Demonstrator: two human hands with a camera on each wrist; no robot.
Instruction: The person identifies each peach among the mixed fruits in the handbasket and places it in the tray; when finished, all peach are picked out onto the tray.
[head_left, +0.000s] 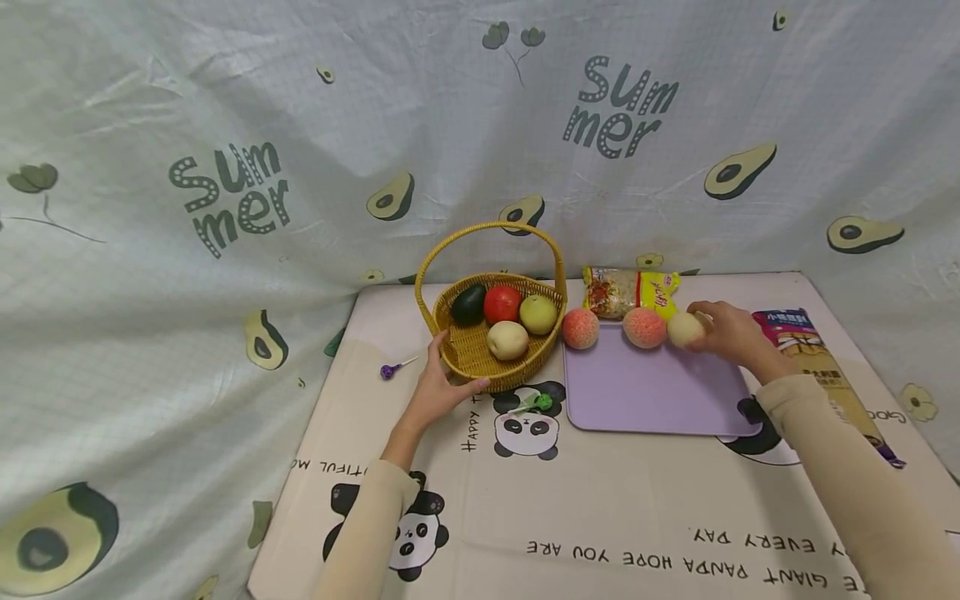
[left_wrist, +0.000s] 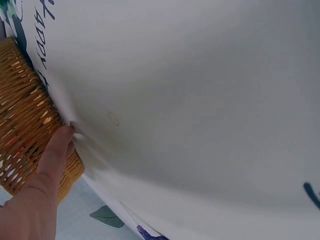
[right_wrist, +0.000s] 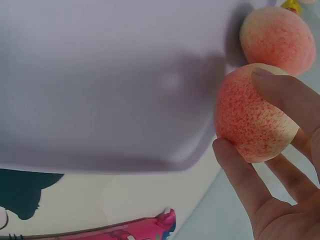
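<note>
My right hand [head_left: 731, 333] holds a peach [right_wrist: 255, 115] between thumb and fingers, at the far right corner of a lilac tray [head_left: 652, 392]. Its pale side shows in the head view, its pink speckled side in the right wrist view. Two more pink peaches, one in the middle [head_left: 644, 327] and one at the left [head_left: 581, 328], sit along the tray's far edge. My left hand [head_left: 435, 392] rests against the near left side of a wicker basket [head_left: 517, 379], thumb and fingers spread. The thumb [left_wrist: 52, 160] lies straight against the weave.
In the basket are an avocado [head_left: 468, 305], a red fruit [head_left: 502, 303], a green pear [head_left: 537, 314] and a pale pear [head_left: 507, 340]. Nearby lie purple [head_left: 387, 372] and green [head_left: 542, 402] lollipops. A yellow food packet [head_left: 618, 292] lies behind the tray, a long packet [head_left: 825, 367] right.
</note>
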